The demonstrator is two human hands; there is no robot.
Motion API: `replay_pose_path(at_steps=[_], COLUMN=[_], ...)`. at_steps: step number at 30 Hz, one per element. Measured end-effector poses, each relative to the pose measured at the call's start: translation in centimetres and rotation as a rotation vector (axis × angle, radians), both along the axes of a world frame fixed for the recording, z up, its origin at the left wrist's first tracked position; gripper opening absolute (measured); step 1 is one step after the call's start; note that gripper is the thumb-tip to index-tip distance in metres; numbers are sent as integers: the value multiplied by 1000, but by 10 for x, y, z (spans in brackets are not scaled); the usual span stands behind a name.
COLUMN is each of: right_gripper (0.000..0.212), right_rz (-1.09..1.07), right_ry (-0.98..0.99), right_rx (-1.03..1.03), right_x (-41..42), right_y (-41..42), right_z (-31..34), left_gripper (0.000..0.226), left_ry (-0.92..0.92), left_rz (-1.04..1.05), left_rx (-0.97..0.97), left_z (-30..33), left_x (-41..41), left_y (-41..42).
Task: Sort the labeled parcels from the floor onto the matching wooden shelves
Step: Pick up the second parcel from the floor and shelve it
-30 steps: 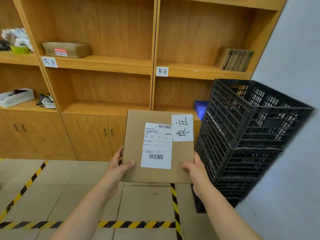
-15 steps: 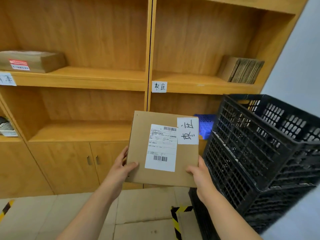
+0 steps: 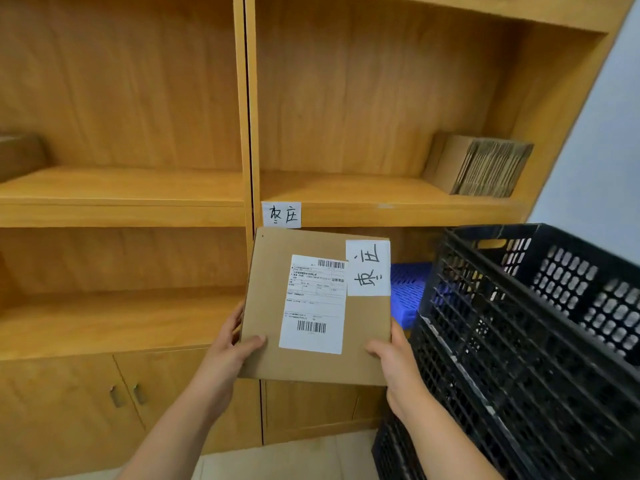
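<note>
Flat brown cardboard parcel (image 3: pixel 311 341) held up in front of wooden shelf unit (image 3: pixel 346 211).
Left hand (image 3: pixel 225 355) grips its lower left edge, thumb on front; right hand (image 3: pixel 398 362) grips lower right corner. White handwritten label (image 3: pixel 367 268) on parcel, similar white shelf tag (image 3: pixel 281 214) just above. Stacked black plastic crates (image 3: pixel 519 341) at right.

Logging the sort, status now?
Left hand and right hand grip parcel. Matching shelf tag just above. Black crate close right.
</note>
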State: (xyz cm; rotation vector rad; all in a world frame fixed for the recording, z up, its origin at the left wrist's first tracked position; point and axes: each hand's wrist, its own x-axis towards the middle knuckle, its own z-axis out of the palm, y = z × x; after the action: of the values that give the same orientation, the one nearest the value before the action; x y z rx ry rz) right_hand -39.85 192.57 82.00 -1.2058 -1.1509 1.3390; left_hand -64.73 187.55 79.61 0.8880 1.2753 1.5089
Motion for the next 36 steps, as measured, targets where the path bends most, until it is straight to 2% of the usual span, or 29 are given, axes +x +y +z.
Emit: replay_pose_path(at_steps=[5, 11, 14, 20, 26, 29, 36], right_gripper=[51, 57, 58, 55, 60, 69, 68], right_rz=[80, 183, 213, 231, 170, 144, 69], right_ry=[-3, -11, -10, 6, -31, -69, -156], right_rx=[47, 135, 173, 278, 387, 422, 479], right_x=[24, 33, 28, 16, 1, -8, -29], right_y=[80, 165, 190, 238, 276, 293, 322], right_z=[24, 53, 60, 83, 114, 128, 151], left_gripper=[62, 56, 63, 74, 102, 98, 98], left_ry=[16, 8, 36, 160, 417, 486, 530], left_rz=[82, 158, 213, 195, 139, 123, 181], left_rx=[58, 167, 188, 251, 321, 349, 419], left_z=[28, 54, 65, 85, 114, 126, 141], left_x=[25, 44, 43, 31, 17, 6, -8], left_y=[63, 118, 136, 176, 212, 229, 268])
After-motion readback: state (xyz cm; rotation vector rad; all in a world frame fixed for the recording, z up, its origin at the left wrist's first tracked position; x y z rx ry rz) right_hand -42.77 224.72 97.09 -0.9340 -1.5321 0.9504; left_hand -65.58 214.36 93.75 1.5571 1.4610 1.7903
